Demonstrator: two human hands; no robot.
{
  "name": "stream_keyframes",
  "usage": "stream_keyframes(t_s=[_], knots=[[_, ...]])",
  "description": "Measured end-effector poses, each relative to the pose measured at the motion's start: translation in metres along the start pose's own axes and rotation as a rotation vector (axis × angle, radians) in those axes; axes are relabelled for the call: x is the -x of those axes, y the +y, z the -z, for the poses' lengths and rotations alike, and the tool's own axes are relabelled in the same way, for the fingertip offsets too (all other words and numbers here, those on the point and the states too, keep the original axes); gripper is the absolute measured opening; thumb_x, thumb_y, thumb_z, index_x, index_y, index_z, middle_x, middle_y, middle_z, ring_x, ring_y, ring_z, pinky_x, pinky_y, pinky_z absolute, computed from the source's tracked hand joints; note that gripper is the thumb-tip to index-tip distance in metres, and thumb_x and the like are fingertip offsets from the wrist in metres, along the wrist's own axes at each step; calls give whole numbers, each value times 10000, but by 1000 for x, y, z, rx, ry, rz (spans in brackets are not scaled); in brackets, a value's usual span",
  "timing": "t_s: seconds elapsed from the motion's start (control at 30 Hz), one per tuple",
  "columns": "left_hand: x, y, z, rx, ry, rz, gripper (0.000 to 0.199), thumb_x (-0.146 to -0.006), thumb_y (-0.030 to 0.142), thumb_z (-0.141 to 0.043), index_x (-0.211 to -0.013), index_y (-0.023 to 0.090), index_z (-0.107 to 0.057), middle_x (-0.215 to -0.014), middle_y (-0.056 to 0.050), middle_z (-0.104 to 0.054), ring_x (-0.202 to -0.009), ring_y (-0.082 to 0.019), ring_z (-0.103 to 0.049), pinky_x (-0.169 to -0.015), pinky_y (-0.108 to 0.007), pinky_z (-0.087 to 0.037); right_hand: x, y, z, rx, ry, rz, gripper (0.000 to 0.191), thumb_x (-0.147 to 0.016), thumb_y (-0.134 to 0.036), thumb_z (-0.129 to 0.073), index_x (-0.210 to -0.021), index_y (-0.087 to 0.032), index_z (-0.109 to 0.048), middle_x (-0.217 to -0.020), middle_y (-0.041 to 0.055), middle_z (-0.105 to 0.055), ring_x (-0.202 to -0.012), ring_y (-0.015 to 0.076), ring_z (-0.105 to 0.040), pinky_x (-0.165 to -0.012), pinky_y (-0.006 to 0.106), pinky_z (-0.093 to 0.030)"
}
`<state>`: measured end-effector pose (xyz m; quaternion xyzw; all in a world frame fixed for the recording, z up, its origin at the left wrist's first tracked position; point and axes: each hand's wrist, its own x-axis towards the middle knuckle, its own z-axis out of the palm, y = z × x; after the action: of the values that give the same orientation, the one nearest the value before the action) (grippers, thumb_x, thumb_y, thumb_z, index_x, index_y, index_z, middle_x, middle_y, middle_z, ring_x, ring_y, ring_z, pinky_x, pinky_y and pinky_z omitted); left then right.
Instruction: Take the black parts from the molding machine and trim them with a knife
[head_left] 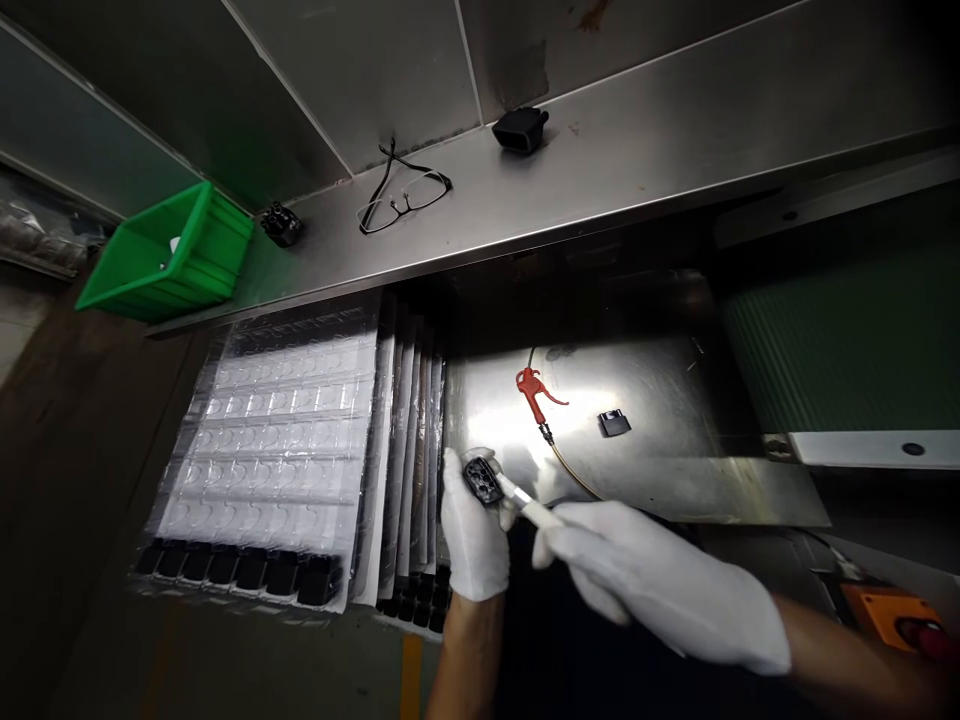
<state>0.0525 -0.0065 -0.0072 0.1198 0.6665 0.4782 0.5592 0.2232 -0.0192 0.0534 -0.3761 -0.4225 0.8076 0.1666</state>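
Note:
My left hand (474,545), in a white glove, is closed around a small black plastic part (482,481) with its hollow, ribbed side facing up. My right hand (622,565), gloved in white too, grips a slim white-handled tool (534,508). The tool's far end reaches the right edge of the black part; its tip is blurred, so its exact kind is unclear. On the metal bench beyond my hands lies a red air blow gun (534,392) with a thin hose. A second small black part (614,424) rests to the right of it.
Stacked clear plastic trays (277,440) stand at left, the top one with a row of black parts (236,568). A raised steel shelf (465,210) carries a green bin (172,255), glasses (405,195) and black pieces (520,130). An orange switch box (892,615) is at lower right.

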Motion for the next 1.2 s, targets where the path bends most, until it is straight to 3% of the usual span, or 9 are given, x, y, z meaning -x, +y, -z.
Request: stream_keyframes(t_s=[0.2, 0.37, 0.5, 0.7, 0.8, 0.87, 1.0, 1.1, 1.2], knots=[[-67, -32, 47, -309, -28, -68, 439, -880, 502, -586, -1171, 174, -587, -930, -60, -660, -644, -121, -622, -508, -213, -456, 25, 27, 45, 151, 490, 13, 578, -1007, -698, -412, -819, -172, -559, -556, -31, -465, -516, 114, -414, -633, 247, -426], [-110, -80, 69, -725, 14, -104, 400, -868, 367, -675, -1197, 155, -595, -1090, -128, -704, -891, -190, -692, -790, -311, -546, 33, 55, 51, 33, 588, 0, 583, -960, -748, -483, -788, -193, -522, -560, -25, -468, -529, 134, -429, -703, 286, -465], [-130, -112, 63, -1075, -4, -178, 394, -870, 344, -688, -1209, 163, -606, -1172, -116, -682, -1086, -255, -646, -995, -470, -484, 39, 68, 49, 4, 701, 11, 564, -974, -735, -470, -863, -189, -559, -562, -36, -456, -523, 128, -423, -746, 294, -475], [-158, -131, 36, -1407, -104, -344, 293, -932, 344, -604, -1152, 151, -617, -1153, -103, -649, -1036, -248, -641, -955, -484, -501, 59, 81, 63, 17, 961, 35, 540, -962, -717, -504, -916, -185, -585, -567, -35, -445, -525, 135, -441, -753, 304, -481], [-157, -132, 30, -1487, -145, -466, 357, -948, 342, -549, -1229, 123, -576, -1189, -185, -620, -1121, -329, -615, -969, -537, -480, 75, 89, 65, -1, 1062, 66, 551, -951, -734, -503, -954, -190, -590, -580, -16, -470, -527, 151, -454, -583, 272, -452], [-147, -135, 35, -1516, -253, -559, 372, -980, 303, -458, -1298, 131, -548, -1229, -210, -611, -1183, -341, -590, -1013, -542, -458, 83, 97, 62, -27, 1101, 54, 545, -950, -732, -509, -968, -194, -589, -564, -27, -448, -497, 139, -427, -515, 248, -419], [-122, -151, 55, -1532, -695, -671, 407, -951, 130, -421, -1291, 248, -611, -1254, -80, -677, -1177, -211, -622, -1075, -375, -475, 76, 136, 66, 101, 1087, -85, 571, -1026, -689, -348, -857, -192, -574, -634, 2, -528, -511, 142, -485, -490, 245, -427], [-115, -169, 70, -1531, -900, -688, 503, -862, 27, -452, -1275, 241, -645, -1279, -49, -689, -1232, -193, -604, -1129, -362, -454, 47, 189, 86, 305, 1052, -105, 578, -1035, -607, -272, -873, -187, -634, -921, 90, -670, -873, 232, -645, -792, 339, -540], [-115, -184, 80, -1534, -946, -672, 615, -782, -39, -434, -1323, 187, -621, -1398, -92, -621, -1349, -239, -527, -1191, -466, -394, 15, 243, 110, 402, 961, -66, 505, -1032, -486, -289, -1156, -167, -660, -1152, 112, -660, -1063, 239, -626, -989, 406, -498]])
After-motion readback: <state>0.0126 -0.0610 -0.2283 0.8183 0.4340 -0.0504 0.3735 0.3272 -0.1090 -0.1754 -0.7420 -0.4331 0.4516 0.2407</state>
